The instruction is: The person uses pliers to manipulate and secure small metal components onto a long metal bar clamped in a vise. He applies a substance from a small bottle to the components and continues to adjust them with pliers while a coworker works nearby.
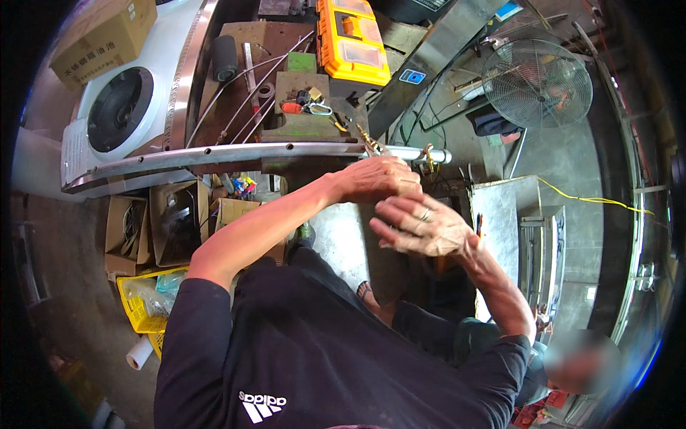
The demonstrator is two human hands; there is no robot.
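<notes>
A long silvery metal pipe (300, 149) with small holes and brass valve fittings (429, 157) runs across the front of the workbench. Just below the pipe, toward its right end, is my left hand (377, 179), fingers curled closed. A metal tool or fitting (373, 146) sticks up beyond its knuckles, but what the fingers grip is hidden. My right hand (423, 227), with a ring on one finger, is slightly nearer to me. Its fingers stretch toward the left wrist, apart and holding nothing visible.
On the bench are an orange toolbox (354, 46), keys with a carabiner (319, 109), a roll of tape (266, 91) and a dark cylinder (224, 58). A gas burner (118, 111) stands left, a fan (537, 84) right. Cardboard boxes (128, 232) lie below; another person (543, 365) is at lower right.
</notes>
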